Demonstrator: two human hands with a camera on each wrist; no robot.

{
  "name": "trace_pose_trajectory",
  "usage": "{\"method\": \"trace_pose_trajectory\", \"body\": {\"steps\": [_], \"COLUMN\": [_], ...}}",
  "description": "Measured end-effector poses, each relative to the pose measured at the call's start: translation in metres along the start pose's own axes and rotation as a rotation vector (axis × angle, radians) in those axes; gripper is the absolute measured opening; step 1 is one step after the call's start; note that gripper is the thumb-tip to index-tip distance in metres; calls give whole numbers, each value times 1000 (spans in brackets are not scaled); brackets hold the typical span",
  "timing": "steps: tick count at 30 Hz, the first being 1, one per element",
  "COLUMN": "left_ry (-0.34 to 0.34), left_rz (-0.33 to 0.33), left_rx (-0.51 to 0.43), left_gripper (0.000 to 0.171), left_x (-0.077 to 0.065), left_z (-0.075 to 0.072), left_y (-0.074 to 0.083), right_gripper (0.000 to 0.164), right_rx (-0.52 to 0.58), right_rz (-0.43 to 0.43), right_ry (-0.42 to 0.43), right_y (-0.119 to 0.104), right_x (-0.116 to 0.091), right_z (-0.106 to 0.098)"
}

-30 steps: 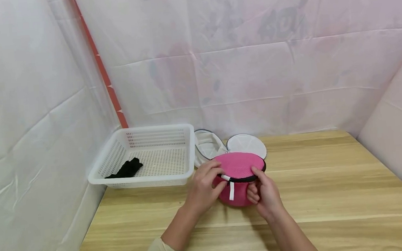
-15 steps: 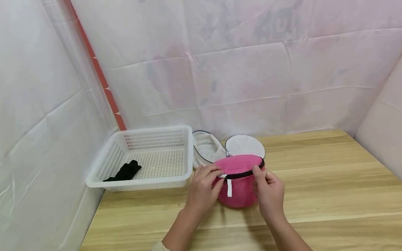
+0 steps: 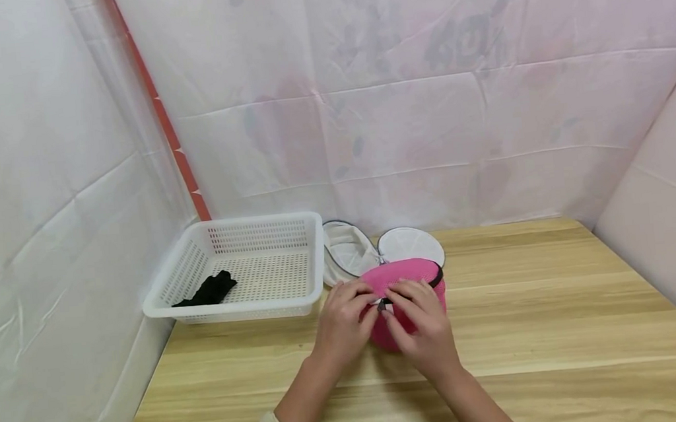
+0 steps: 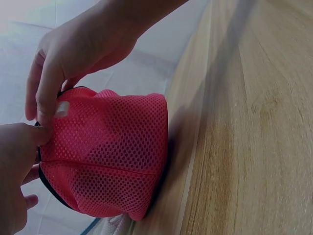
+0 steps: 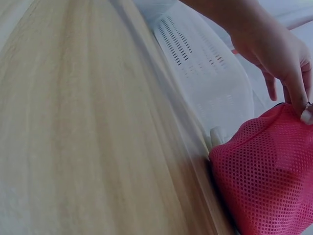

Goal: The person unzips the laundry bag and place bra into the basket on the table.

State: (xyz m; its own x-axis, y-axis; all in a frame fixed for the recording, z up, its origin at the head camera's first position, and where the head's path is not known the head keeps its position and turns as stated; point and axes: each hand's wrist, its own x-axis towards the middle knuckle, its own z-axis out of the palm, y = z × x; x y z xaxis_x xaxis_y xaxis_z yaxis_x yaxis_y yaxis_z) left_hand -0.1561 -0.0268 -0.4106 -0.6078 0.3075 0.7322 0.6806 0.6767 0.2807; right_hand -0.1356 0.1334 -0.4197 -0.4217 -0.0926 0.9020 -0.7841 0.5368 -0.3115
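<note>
A pink mesh laundry bag (image 3: 399, 271) with a black zipper (image 3: 437, 278) round its top edge stands on the wooden table. My left hand (image 3: 342, 323) pinches the rim at the zipper's end, beside a small white tab. Thumb and fingers of my right hand (image 3: 426, 326) pinch the zipper at the same spot, meeting the left fingertips. Seen from the left wrist, the bag's mesh side (image 4: 117, 142) bulges a little, with both hands at its rim. In the right wrist view the bag (image 5: 274, 171) fills the lower right, under the left hand's fingers.
Left of the bag stands a white plastic basket (image 3: 315, 299) with a black cloth (image 3: 212, 288) in it. Behind the bag lie a white mesh bag (image 3: 347, 250) and a round white piece with dark edging (image 3: 412, 243). White sheeting (image 3: 397, 127) hangs behind the table.
My right hand has moved left from the bag's right rim to the zipper end by the left hand. The left hand keeps its hold there. The bag's rim has tipped slightly.
</note>
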Motion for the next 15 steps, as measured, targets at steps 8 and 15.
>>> {"method": "trace_pose_trajectory", "body": {"steps": [8, 15], "left_ry": [61, 54], "left_rz": [67, 123], "left_rx": [-8, 20], "left_gripper": [11, 11], "left_x": [2, -1], "left_z": [2, 1], "left_y": [-1, -1], "right_gripper": [25, 18], "right_rx": [-26, -48], "right_rz": [20, 53], "right_ry": [-26, -22], "right_y": [-1, -3], "right_x": [-2, -4], "right_z": [2, 3]}}
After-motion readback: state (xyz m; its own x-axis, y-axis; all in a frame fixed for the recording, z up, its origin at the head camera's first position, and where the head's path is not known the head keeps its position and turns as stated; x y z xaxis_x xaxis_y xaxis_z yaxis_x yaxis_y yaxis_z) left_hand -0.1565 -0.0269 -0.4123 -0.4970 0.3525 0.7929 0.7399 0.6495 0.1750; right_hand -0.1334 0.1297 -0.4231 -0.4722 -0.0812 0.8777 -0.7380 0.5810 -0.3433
